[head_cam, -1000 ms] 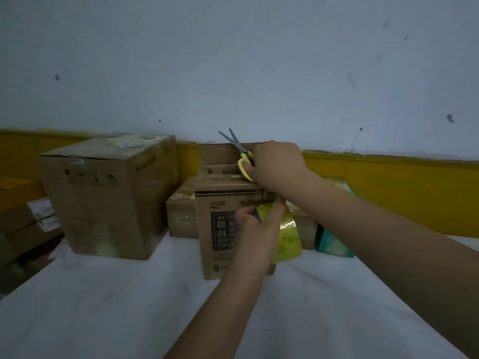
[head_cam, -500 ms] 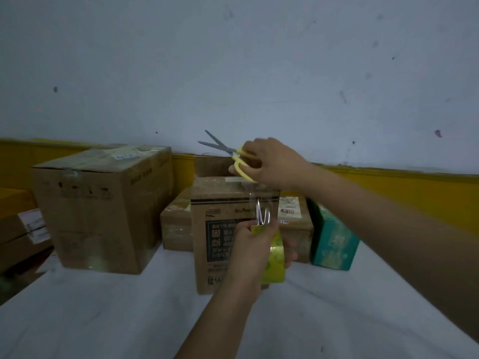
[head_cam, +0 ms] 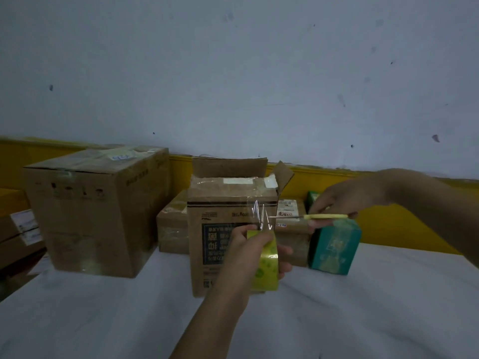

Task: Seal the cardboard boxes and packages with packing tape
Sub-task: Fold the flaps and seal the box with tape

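Note:
A tall cardboard box (head_cam: 220, 244) stands in the middle of the white table, clear tape running over its top and down its front. Two of its top flaps stand up at the back and right. My left hand (head_cam: 248, 252) grips a roll of clear tape with a yellow-green core (head_cam: 265, 265) in front of the box; a stretched strip of tape (head_cam: 261, 216) rises from the roll to the box front. My right hand (head_cam: 337, 200) holds yellow-handled scissors (head_cam: 324, 216), level, blades pointing left and reaching the tape strip.
A large cardboard box (head_cam: 98, 211) stands at the left. A low taped box (head_cam: 172, 229) and a labelled package (head_cam: 290, 229) lie behind the middle box, with a teal carton (head_cam: 334, 250) at the right. More boxes (head_cam: 18, 229) sit at the far left edge. White cloth table (head_cam: 103, 320).
My right hand has brought the scissors down from the top of the box to the right, blades now level at the tape strip. The left hand keeps the roll pulled out.

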Motion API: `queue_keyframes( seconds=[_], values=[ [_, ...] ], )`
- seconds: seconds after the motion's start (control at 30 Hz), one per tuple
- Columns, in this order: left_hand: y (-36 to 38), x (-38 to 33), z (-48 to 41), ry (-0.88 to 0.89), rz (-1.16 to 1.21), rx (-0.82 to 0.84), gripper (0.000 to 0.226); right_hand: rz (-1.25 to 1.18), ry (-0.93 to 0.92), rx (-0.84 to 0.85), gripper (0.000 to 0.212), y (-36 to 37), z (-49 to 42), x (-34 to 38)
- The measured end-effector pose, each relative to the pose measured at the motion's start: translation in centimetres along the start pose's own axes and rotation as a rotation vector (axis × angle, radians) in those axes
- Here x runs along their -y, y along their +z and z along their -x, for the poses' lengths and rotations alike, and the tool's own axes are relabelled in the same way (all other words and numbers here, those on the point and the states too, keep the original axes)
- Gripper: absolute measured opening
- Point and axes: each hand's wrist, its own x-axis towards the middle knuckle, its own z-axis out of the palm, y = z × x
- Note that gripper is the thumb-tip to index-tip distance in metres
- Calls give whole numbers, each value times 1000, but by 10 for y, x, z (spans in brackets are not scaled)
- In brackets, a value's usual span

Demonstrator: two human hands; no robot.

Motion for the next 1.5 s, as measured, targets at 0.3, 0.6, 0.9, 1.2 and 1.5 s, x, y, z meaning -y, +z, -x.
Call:
queue_keyframes(
  seconds=[0.3,0.6,0.9,1.2,1.5],
  values=[
    [-12,0,-3,34,-12,34,23,-19,-218,-205,38,12,-23,30],
    [-12,11,-4,57,-137,114,17,-95,-218,-215,15,57,-18,-6],
    [-36,34,-13,45,-88,3,18,-305,-18,-200,41,107,-7,-44],
    [-38,39,-19,87,-68,-4,20,374,131,-417,33,168,-58,-23],
    [-36,33,-15,129,-65,-16,20,640,-379,-1484,31,54,-65,74]
  ],
)
